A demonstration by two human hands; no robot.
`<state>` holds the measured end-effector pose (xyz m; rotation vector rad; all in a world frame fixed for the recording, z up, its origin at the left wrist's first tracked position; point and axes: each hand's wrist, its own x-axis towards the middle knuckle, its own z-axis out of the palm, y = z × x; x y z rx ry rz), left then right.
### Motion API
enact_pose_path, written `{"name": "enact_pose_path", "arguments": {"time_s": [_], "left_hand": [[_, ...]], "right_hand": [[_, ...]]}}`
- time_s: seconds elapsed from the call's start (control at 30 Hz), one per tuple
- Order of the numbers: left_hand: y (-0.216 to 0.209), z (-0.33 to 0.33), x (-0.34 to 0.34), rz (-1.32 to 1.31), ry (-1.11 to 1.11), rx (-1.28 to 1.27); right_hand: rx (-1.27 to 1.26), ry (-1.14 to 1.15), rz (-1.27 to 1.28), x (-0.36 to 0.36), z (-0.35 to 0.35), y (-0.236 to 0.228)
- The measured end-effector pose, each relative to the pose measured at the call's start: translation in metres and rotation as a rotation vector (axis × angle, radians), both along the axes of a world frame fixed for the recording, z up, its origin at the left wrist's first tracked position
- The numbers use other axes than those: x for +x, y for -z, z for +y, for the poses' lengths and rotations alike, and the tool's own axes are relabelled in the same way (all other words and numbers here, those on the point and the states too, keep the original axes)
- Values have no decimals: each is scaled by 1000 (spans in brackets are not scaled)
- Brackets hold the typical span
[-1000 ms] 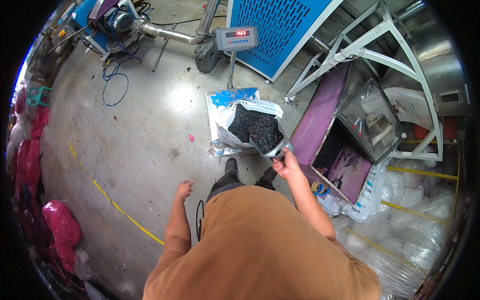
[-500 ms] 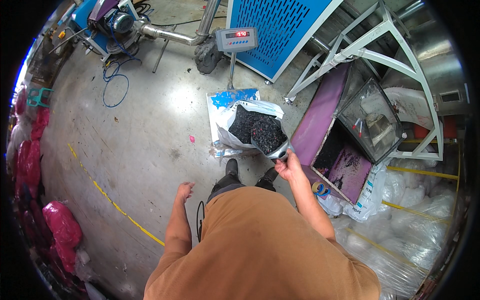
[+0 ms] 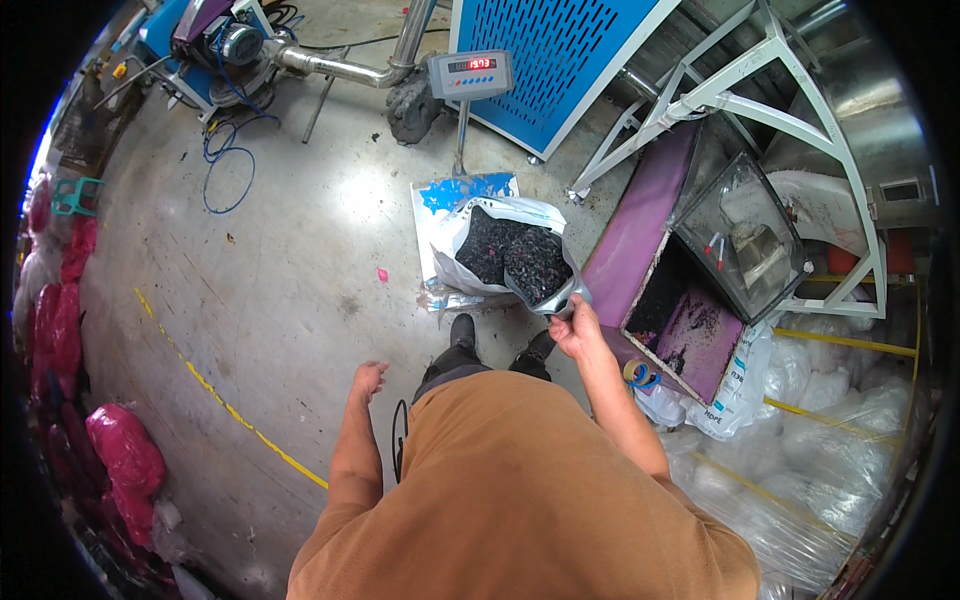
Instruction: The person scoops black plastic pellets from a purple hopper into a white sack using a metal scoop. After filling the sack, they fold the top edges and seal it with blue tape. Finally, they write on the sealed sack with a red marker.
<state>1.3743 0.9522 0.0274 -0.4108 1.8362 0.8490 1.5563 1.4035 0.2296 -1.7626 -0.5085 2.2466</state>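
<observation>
Leftmost, pink plastic-wrapped bundles (image 3: 127, 460) lie along the floor (image 3: 270, 300), with a yellow line (image 3: 210, 394) between them and the person. The left hand (image 3: 370, 379) hangs over bare concrete, its fingers loosely bent and partly open, nothing visible in them. Ahead, a platform scale (image 3: 425, 225) bears an open white sack (image 3: 455, 269) full of dark flakes (image 3: 484, 243). A metal scoop (image 3: 579, 295), heaped with the same flakes, sits at the sack's near right edge; the right hand's (image 3: 574, 330) fingers are closed around its back end. Farther right are a tape roll (image 3: 640, 376), a purple trough (image 3: 622, 270) and clear-wrapped bundles (image 3: 840, 440).
</observation>
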Motion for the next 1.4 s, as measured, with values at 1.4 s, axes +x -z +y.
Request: {"name": "enact_pose_path", "arguments": {"time_s": [1.4], "left_hand": [[49,-15,0,324,228,96]], "right_hand": [[-52,-8,75,12,22,12]]}}
